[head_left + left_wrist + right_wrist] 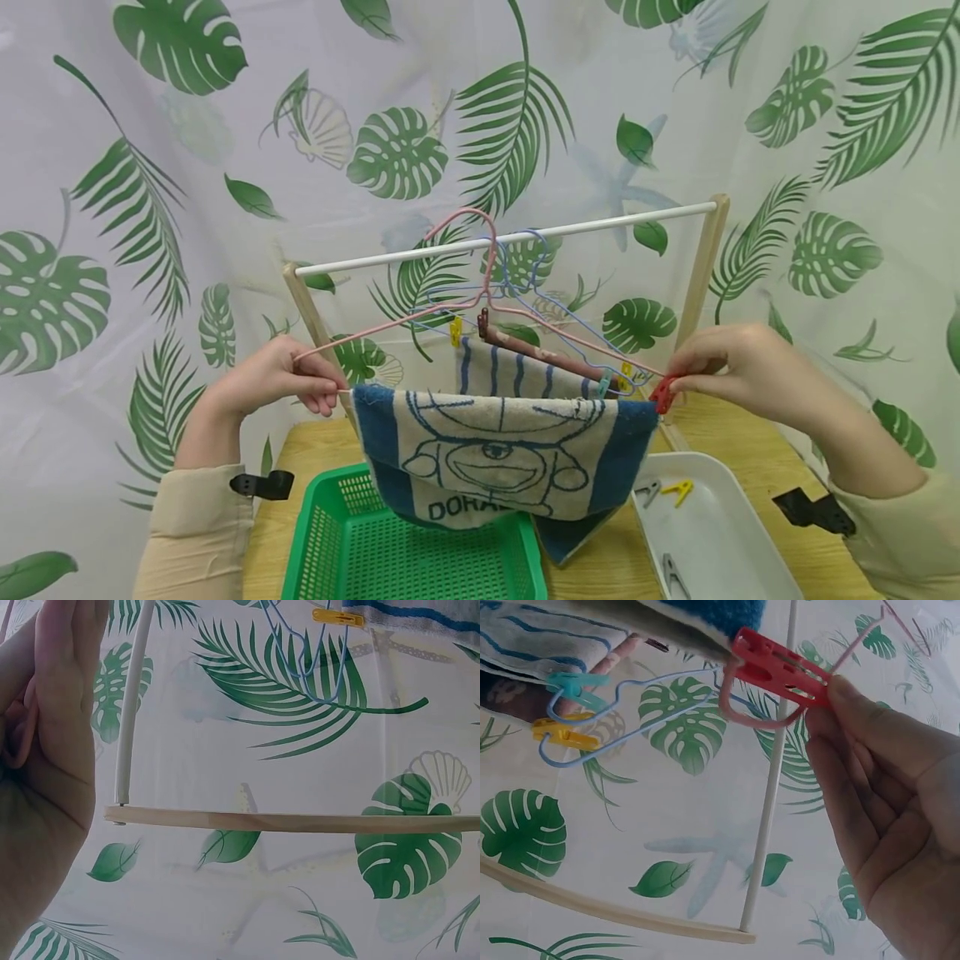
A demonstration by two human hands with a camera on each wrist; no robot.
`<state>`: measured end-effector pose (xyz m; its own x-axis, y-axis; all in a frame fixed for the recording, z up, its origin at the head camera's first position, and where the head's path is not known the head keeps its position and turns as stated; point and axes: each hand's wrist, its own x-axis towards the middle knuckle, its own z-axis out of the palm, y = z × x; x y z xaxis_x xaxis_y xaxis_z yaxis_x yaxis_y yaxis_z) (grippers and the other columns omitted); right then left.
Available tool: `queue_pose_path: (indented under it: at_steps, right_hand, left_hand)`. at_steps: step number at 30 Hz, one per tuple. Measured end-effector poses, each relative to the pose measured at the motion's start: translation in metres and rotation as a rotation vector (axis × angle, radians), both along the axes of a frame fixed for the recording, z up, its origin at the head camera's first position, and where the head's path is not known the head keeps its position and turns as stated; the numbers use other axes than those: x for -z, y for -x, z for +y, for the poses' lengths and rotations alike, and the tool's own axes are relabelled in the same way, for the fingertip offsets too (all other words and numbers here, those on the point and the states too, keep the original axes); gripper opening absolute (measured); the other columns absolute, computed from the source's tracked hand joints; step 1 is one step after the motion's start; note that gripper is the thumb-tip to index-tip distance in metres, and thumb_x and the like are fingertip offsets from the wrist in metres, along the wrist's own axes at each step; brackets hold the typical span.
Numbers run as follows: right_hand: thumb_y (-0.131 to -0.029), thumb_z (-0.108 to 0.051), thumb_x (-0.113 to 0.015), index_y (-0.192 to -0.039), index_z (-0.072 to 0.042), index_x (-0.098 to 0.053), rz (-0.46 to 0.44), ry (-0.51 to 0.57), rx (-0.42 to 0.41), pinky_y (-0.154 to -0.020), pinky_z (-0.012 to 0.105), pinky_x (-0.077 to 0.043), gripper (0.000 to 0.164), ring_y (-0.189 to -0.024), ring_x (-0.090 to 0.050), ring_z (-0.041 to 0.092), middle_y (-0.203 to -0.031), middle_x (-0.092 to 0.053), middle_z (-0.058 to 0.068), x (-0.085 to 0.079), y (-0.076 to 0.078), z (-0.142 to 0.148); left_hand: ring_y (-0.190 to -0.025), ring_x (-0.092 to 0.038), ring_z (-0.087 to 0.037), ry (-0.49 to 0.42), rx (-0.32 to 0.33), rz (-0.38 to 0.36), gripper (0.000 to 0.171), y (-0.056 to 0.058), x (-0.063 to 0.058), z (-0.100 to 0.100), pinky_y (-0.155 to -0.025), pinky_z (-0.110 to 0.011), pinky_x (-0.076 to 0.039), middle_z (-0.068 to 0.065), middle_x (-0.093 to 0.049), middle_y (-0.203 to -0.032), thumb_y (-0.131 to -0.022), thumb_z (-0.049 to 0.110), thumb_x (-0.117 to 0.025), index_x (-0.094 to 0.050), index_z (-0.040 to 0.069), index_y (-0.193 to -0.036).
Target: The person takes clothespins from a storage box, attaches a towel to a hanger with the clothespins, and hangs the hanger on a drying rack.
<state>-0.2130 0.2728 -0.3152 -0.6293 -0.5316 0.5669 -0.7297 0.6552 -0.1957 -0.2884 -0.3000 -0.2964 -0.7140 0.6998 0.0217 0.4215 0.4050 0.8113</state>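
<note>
A pink hanger is held up in front of a white rod, its hook overlapping the rod in the head view. Over its lower bar hangs a blue and cream towel with a cartoon print. My left hand grips the hanger's left end, beside the towel's top corner. At the opposite corner, my right hand pinches a red clothespin between thumb and fingers. The right wrist view shows that clothespin at the towel's edge, by the hanger's rounded end.
A rack with a white rod and wooden posts stands behind, carrying blue hangers with a striped cloth pegged on. Below are a green basket and a white tray with several clothespins, on a wooden table.
</note>
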Motion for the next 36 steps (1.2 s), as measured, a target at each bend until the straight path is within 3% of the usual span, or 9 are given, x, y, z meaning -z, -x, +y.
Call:
queue_pose_path:
  at_steps: [5,14,21,31,36]
  right_hand:
    - [-0.071,0.004,-0.094,-0.089,-0.020,-0.082,0.007,-0.021,-0.030,-0.061,0.009,-0.053,0.033,-0.074,-0.064,-0.006,-0.087,-0.076,-0.015,0.006,-0.002,-0.008]
    - [-0.073,-0.003,-0.095,-0.096,-0.020,-0.082,0.088,-0.072,0.031,-0.063,0.021,-0.060,0.032,-0.078,-0.071,0.005,-0.094,-0.077,-0.011,0.006,-0.005,-0.017]
    - [-0.070,-0.003,-0.097,-0.103,-0.021,-0.083,0.095,-0.033,0.044,-0.061,0.017,-0.054,0.040,-0.078,-0.065,0.000,-0.098,-0.076,-0.011,0.003,-0.006,-0.015]
    - [-0.072,-0.004,-0.096,-0.115,-0.011,-0.080,0.005,0.043,0.132,-0.077,0.015,-0.055,0.046,-0.086,-0.068,0.000,-0.099,-0.077,-0.008,0.007,-0.002,-0.008]
    - [-0.082,-0.008,-0.091,-0.119,-0.012,-0.079,-0.148,0.034,0.132,-0.080,0.022,-0.062,0.038,-0.089,-0.069,-0.002,-0.101,-0.079,-0.010,0.014,0.004,0.000]
  left_hand:
    - [-0.076,-0.080,-0.011,-0.013,0.001,-0.018,0.021,-0.001,0.002,-0.002,-0.070,-0.037,-0.069,-0.010,-0.082,-0.088,-0.104,0.000,-0.065,-0.075,-0.016,-0.112]
    - [-0.076,-0.080,-0.010,-0.073,-0.010,0.002,0.021,-0.006,0.004,-0.004,-0.068,-0.035,-0.069,0.002,-0.082,-0.086,-0.105,-0.005,-0.061,-0.071,-0.023,-0.109]
    - [-0.075,-0.080,-0.011,-0.109,-0.037,0.000,0.021,-0.006,0.007,-0.008,-0.066,-0.035,-0.068,0.003,-0.083,-0.086,-0.104,-0.007,-0.060,-0.069,-0.025,-0.108]
    - [-0.074,-0.080,-0.011,-0.133,-0.039,-0.004,0.021,-0.006,0.013,-0.009,-0.065,-0.036,-0.068,0.003,-0.083,-0.086,-0.104,-0.005,-0.062,-0.069,-0.024,-0.108]
    - [-0.074,-0.080,-0.011,-0.139,-0.036,-0.010,0.021,-0.008,0.017,-0.007,-0.065,-0.036,-0.068,0.004,-0.082,-0.085,-0.104,-0.006,-0.062,-0.068,-0.025,-0.109]
